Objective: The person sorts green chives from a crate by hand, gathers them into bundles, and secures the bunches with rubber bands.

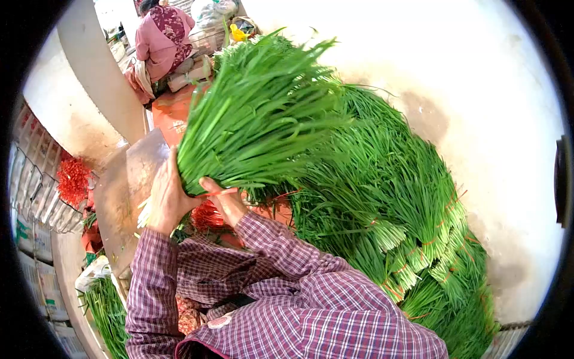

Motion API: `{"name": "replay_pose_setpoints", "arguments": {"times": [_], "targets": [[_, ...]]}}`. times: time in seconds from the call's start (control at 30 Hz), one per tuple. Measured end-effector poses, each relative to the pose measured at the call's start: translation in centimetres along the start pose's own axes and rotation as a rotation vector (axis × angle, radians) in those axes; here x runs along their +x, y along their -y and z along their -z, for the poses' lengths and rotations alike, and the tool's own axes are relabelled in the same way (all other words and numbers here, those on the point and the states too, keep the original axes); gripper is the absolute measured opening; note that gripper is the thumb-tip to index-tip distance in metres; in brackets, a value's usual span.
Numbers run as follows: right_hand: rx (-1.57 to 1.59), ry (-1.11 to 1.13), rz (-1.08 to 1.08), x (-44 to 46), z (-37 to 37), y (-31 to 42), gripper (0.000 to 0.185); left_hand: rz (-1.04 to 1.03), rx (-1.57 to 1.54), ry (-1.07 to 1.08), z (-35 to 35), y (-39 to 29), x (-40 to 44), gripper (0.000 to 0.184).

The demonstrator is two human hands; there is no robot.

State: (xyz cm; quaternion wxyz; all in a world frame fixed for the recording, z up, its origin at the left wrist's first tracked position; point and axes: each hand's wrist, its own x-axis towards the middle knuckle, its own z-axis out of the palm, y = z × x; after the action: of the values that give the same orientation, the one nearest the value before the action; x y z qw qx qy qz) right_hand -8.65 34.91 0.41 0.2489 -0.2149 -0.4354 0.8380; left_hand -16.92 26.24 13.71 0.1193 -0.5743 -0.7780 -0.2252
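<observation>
Lower left, we see loose greens (pixel 104 308). Our left hand (pixel 164 202) grips the leafy bundle (pixel 257 119) low on its stems, likely so the leaves fan freely. Our right hand (pixel 226 204) pinches a red band (pixel 219 192) there, seemingly keeping it placed. Rightward, piled bunches (pixel 382 179) crowd our elbow room.

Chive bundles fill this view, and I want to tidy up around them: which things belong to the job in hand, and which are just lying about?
Likely in the job:
- chive bundle in the left hand
- red tie at the right hand
- loose red ties
- stacked chives

Probably just about:
- yellow item
- container of greens
- red strands by the rack
</observation>
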Motion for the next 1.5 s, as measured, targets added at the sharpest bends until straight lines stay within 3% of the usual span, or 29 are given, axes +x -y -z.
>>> {"name": "replay_pose_setpoints", "arguments": {"times": [0.07, 0.13, 0.2, 0.3, 0.43, 0.47, 0.53, 0.63, 0.7, 0.8, 0.87, 0.9, 0.93, 1.07, 1.13, 1.17, 1.2, 1.23, 1.3, 1.47, 1.5], "targets": [[0.182, 0.107, 0.047, -1.6, 1.4, 0.4, 0.085, -0.047, -0.197, 0.130, -1.0, -0.2, 0.5, 0.117], [0.209, 0.047, -0.193, -5.0, 3.5, 2.9, 0.092, -0.115, -0.167, 0.201, -2.7, -1.4, 1.0, 0.117], [0.420, 0.006, -0.086, -4.4, 6.6, -0.2, 0.085, -0.188, -0.006, 0.245, -4.9, -3.3, 1.0, 0.117], [0.438, -0.104, 0.049, -6.7, 7.8, 1.9, 0.071, -0.267, 0.126, 0.314, -7.5, -6.7, 2.0, 0.114], [0.453, -0.266, 0.172, -5.5, 11.2, 3.6, 0.074, -0.242, 0.168, 0.262, -7.5, -8.7, 3.9, 0.118], [0.591, -0.297, 0.164, -4.9, 12.1, 5.1, 0.078, -0.215, 0.130, 0.216, -6.9, -8.8, 4.5, 0.119], [0.497, -0.264, 0.291, -3.1, 15.1, 6.5, 0.076, -0.204, 0.085, 0.144, -4.8, -6.5, 5.1, 0.112], [0.451, -0.344, 0.459, -1.7, 14.1, 15.2, 0.077, -0.064, 0.071, -0.060, -1.2, -1.7, 4.0, 0.101], [0.404, -0.372, 0.543, 0.7, 16.0, 19.3, 0.078, 0.105, 0.176, -0.035, 0.9, 2.8, 2.1, 0.097], [0.453, -0.467, 0.716, 8.7, 23.5, 24.2, 0.084, 0.182, 0.122, -0.003, 3.4, 8.5, -2.0, 0.091], [0.292, -0.490, 0.647, 12.8, 28.1, 26.4, 0.078, 0.299, 0.002, -0.007, 4.3, 11.1, -5.0, 0.086], [0.343, -0.610, 0.430, 13.7, 29.0, 26.2, 0.077, 0.306, 0.008, -0.005, 4.5, 12.1, -6.5, 0.086], [0.385, -0.715, 0.209, 14.8, 29.6, 25.8, 0.077, 0.362, 0.039, 0.038, 4.5, 13.0, -8.1, 0.084], [0.350, -0.681, 0.084, 15.4, 29.3, 15.2, 0.058, 0.554, -0.002, 0.179, 5.0, 13.0, -12.7, 0.083], [0.254, -0.633, 0.168, 14.3, 27.6, 9.0, 0.052, 0.543, -0.035, 0.147, 5.4, 11.4, -13.2, 0.070], [0.255, -0.623, 0.119, 14.0, 26.4, 6.2, 0.052, 0.680, -0.169, 0.123, 5.6, 10.6, -13.5, 0.069], [0.222, -0.554, 0.059, 13.8, 24.7, 3.7, 0.041, 0.805, -0.306, 0.085, 5.6, 10.2, -13.9, 0.069], [0.188, -0.483, 0.010, 13.8, 22.9, 1.7, 0.032, 0.828, -0.292, 0.089, 5.8, 10.4, -14.7, 0.069], [0.224, -0.348, -0.154, 13.8, 19.8, -3.2, 0.026, 0.664, -0.036, 0.105, 6.5, 11.5, -16.8, 0.069], [-0.390, -0.281, -0.373, 15.3, 14.4, -10.9, 0.021, 0.839, 0.160, 0.095, 10.0, 12.2, -22.9, 0.066], [-0.359, -0.311, -0.404, 15.5, 13.5, -11.3, 0.019, 0.878, 0.180, 0.083, 10.6, 12.3, -24.8, 0.063]]}}
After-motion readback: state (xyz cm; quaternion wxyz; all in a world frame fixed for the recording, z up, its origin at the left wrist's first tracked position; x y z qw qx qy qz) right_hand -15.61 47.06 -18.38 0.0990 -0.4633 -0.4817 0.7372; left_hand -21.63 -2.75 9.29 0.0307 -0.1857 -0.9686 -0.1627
